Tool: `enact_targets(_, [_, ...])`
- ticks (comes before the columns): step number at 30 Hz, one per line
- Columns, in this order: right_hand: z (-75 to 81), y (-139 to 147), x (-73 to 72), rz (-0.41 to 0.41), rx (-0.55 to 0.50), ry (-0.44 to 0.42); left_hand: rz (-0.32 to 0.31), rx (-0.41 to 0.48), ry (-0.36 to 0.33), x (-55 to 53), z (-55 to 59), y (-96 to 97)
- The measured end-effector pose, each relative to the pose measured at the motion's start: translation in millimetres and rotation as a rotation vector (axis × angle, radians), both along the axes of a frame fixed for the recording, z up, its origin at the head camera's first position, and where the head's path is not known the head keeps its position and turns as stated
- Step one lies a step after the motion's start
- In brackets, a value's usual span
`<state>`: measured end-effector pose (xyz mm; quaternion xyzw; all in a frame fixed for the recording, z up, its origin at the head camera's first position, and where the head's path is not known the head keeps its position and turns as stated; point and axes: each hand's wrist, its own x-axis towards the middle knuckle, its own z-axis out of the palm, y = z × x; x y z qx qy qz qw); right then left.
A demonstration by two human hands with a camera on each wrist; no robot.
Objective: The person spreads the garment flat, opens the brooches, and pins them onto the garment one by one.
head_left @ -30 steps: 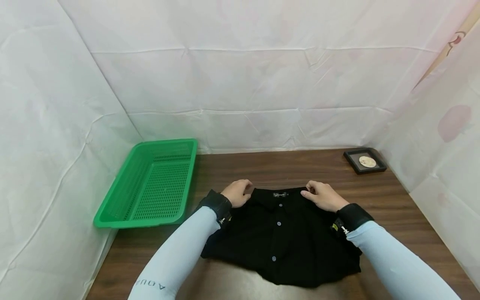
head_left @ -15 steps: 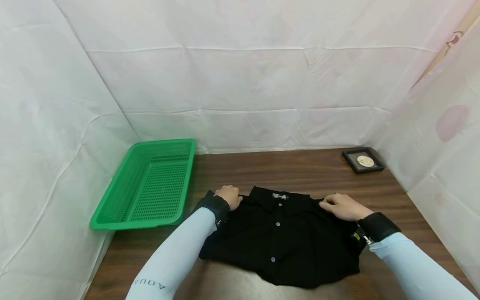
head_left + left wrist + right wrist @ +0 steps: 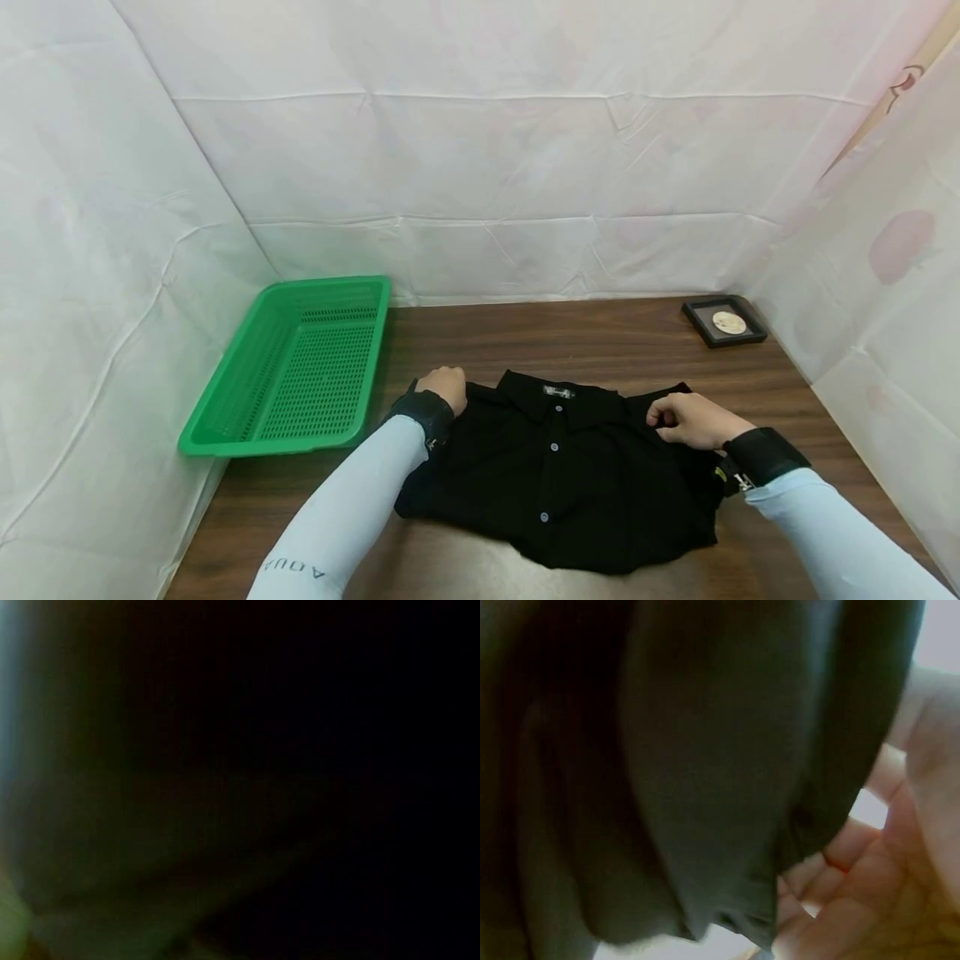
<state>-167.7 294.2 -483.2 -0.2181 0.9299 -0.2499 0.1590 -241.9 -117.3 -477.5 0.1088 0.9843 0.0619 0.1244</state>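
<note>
A black button-up shirt lies folded front up, its collar toward the back and a label inside the neck. At its left shoulder my left hand grips the cloth, knuckles up and fingertips hidden below. My right hand pinches the cloth by the right shoulder, thumb and fingers curled together. In the right wrist view the dark shirt cloth hangs in folds, with the fingers bent at its edge. Nearly all of the left wrist view is dark.
A green plastic basket with perforated sides stands to the left on the wooden table. At the back right lies a small black frame holding a round pale disc. White sheeting walls the table in.
Both hands have moved outward from the collar to the shoulders, the left hand leftward and the right hand rightward. The shirt's shoulders now spread wider and its right shoulder edge shows.
</note>
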Motion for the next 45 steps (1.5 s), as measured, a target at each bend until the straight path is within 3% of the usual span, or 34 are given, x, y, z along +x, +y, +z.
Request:
enact_targets(5, [-1.3, -5, -4.2, -0.006, 0.002, 0.017, 0.019, 0.035, 0.055, -7.7, 8.7, 1.5])
enact_targets(11, [-4.7, -13, -13.4, 0.024, -0.009, -0.04, 0.031, 0.065, 0.064, -8.7, 41.6, 4.7])
enact_targets(16, [-8.2, -18, -14.4, 0.098, -0.051, -0.106, 0.025, 0.074, 0.072, -5.6, 57.5, 5.3])
enact_targets(19, [-6.9, -17, -13.2, 0.108, -0.123, -0.087, 0.008, 0.083, 0.077, -3.4, 66.2, 3.8])
enact_targets(24, [6.2, -8, -12.3, 0.007, -0.351, -0.079, -0.047, 0.085, 0.127, -2.0, 81.3, -3.9])
enact_targets(27, [21.7, -2, -12.5, -0.019, -0.471, -0.068, -0.068, 0.121, 0.158, -1.5, 94.6, -9.6])
enact_targets(30, [43.2, 3, -12.0, -0.014, -0.485, 0.044, -0.082, 0.17, 0.178, -2.0, 111.5, -14.1])
enact_targets(34, [80.7, 7, -9.8, -0.02, -0.411, 0.254, -0.137, 0.206, 0.22, -4.8, 135.4, -18.6])
enact_targets(40, [138.7, 11, -7.6, -0.083, -0.188, 0.587, -0.246, 0.242, 0.252, -10.1, 171.3, -25.7])
enact_targets(45, [183.9, 18, -1.6, -0.092, -0.098, 0.711, -0.337, 0.297, 0.256, -9.0, 198.7, -30.8])
